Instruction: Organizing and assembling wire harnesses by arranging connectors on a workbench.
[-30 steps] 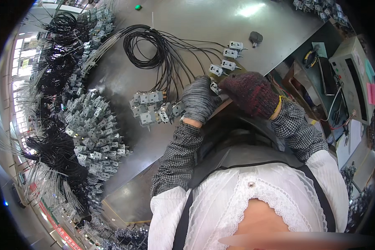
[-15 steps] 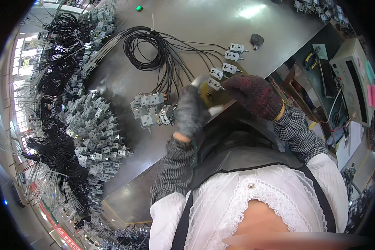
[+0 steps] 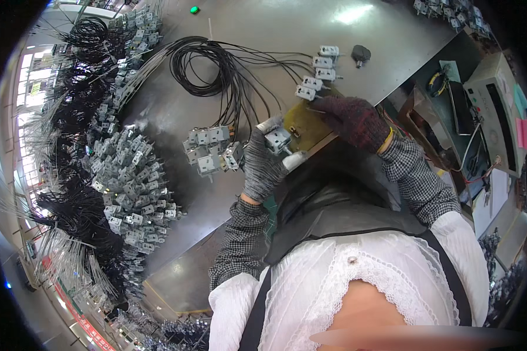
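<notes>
My left hand (image 3: 262,164), in a grey knit glove, grips a small grey metal block part (image 3: 277,139) with a black wire, held just above the bench edge. My right hand (image 3: 352,120), in a dark red-flecked glove, rests on a brown square board (image 3: 303,124) at the bench edge, its fingers curled near a thin rod on the board. A row of similar wired parts (image 3: 316,76) lies just beyond the board. A small cluster of the same parts (image 3: 211,149) sits left of my left hand.
A coil of black wires (image 3: 208,67) lies on the grey bench (image 3: 263,29). A big heap of grey parts with wires (image 3: 129,181) fills the left side. A small black knob (image 3: 361,54) lies at the back. Beige machine (image 3: 498,105) and shelf stand at right.
My left hand has lifted away from the right hand and turned, bringing one grey part up beside the brown board, which now shows. The right hand stays on the board.
</notes>
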`<state>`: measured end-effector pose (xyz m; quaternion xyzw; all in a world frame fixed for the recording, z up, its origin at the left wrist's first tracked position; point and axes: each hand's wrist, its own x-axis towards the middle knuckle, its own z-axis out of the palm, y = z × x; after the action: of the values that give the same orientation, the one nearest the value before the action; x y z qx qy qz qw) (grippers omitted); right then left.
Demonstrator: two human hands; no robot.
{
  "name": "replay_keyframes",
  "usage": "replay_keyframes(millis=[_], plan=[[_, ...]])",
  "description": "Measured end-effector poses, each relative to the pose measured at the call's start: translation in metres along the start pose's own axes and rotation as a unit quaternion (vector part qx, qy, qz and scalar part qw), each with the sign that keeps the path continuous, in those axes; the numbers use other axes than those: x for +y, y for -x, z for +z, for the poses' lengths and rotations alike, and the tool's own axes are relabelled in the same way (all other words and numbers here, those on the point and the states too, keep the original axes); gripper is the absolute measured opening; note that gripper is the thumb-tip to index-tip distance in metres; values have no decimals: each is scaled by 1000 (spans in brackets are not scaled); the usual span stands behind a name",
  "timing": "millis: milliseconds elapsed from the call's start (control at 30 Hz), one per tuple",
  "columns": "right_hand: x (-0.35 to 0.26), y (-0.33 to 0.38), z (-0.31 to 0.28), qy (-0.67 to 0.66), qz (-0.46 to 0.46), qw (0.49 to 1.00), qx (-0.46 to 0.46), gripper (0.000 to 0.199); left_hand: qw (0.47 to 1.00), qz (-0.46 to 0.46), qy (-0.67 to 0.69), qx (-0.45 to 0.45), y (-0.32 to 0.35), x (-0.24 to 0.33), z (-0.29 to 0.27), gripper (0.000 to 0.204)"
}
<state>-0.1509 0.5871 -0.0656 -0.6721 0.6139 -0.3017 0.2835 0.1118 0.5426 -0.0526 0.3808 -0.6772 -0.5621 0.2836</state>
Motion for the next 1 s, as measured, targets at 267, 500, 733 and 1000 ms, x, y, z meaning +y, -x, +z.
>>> replay_keyframes(millis=[267,500,733,1000], plan=[[16,-29,-1,44,-20,999,5,43,993,-91,-54,-43,-29,-2,3,54],[-3,-6,-15,-61,-29,997,-40,36,930,-49,-347,-113,-46,36,14,56],[-37,7,-19,37,-89,995,-8,26,917,-45,-394,-51,-45,18,30,59],[-57,6,-32,206,-83,972,-78,32,912,-54,-405,-40,-48,25,32,53]])
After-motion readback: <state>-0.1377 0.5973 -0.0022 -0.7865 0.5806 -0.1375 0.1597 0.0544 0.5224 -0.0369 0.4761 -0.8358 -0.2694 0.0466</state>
